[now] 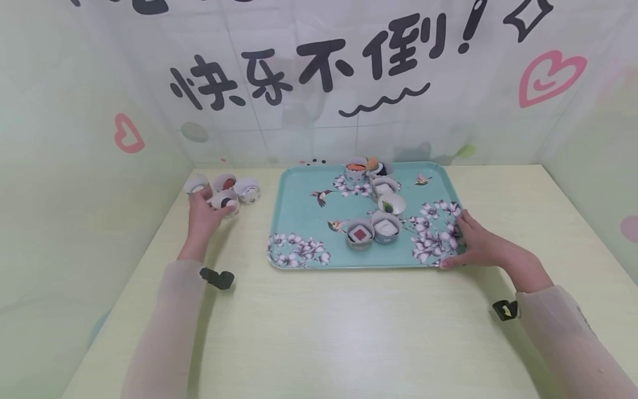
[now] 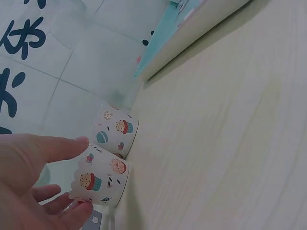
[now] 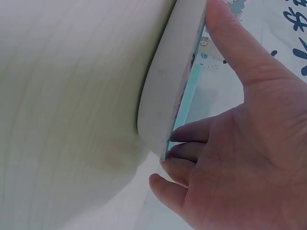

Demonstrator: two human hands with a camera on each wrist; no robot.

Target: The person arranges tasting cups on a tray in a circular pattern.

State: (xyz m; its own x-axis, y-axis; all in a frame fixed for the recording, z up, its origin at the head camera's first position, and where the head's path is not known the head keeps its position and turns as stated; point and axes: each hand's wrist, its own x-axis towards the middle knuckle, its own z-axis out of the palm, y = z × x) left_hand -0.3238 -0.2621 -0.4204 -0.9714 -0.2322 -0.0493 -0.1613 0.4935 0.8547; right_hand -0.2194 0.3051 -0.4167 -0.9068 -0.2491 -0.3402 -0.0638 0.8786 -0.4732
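Observation:
My left hand [image 1: 203, 213] is at a group of paper cups at the left. Its thumb and fingers hold the front paper cup [image 2: 101, 177], which is white with printed cupcakes and has a dark-and-white filling. Close by stand a cup with a red filling [image 1: 227, 183], a white cup [image 1: 248, 190] and another cup [image 1: 196, 183] partly behind the fingers. On the right, my right hand [image 1: 480, 242] grips the near right corner of a turquoise tray [image 1: 309, 216], thumb along the front rim and fingers on the side rim.
Several filled paper cups stand on the tray, among them one with an orange filling [image 1: 356, 168] and one with a red square [image 1: 360, 233]. The pale wooden table [image 1: 339, 327] meets a printed cloth [image 1: 319, 111] behind, with similar sheets at both sides.

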